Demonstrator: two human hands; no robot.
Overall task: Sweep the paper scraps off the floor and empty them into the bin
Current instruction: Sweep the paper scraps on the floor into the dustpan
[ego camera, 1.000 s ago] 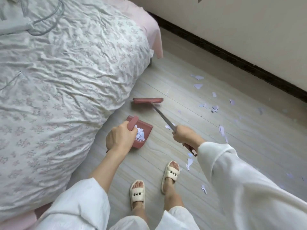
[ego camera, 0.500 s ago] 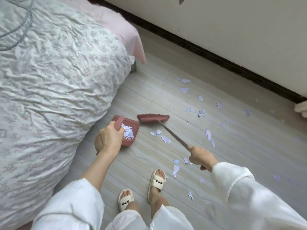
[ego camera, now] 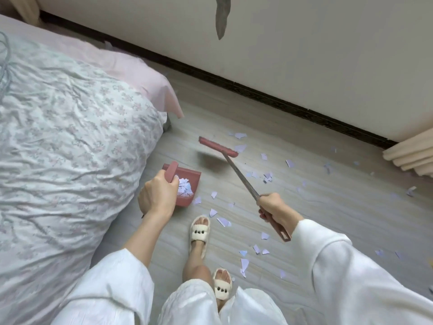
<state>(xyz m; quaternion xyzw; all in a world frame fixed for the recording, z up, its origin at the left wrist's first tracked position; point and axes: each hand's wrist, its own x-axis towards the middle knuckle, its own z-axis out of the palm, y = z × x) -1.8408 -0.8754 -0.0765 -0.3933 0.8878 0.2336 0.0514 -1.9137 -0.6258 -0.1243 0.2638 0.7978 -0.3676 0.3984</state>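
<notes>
Mid-sweep beside the bed (ego camera: 70, 148): my left hand (ego camera: 157, 195) curls its grip round the dustpan (ego camera: 188, 184) handle, some scraps already inside. My right hand (ego camera: 275, 208) clasps the broom (ego camera: 219, 147), its head raised over the floor (ego camera: 304, 141) toward the wall. Paper scraps (ego camera: 223, 221) lie scattered by my feet; next, I judge, a stroke drawing them panward. No bin in sight.

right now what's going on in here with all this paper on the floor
A person is sweeping up paper scraps beside the bed. The left hand grips the handle of a red dustpan that already holds some scraps. The right hand grips a red broom, its head out near the far scraps. Many pieces lie scattered on the floor. No bin is in view.
</notes>
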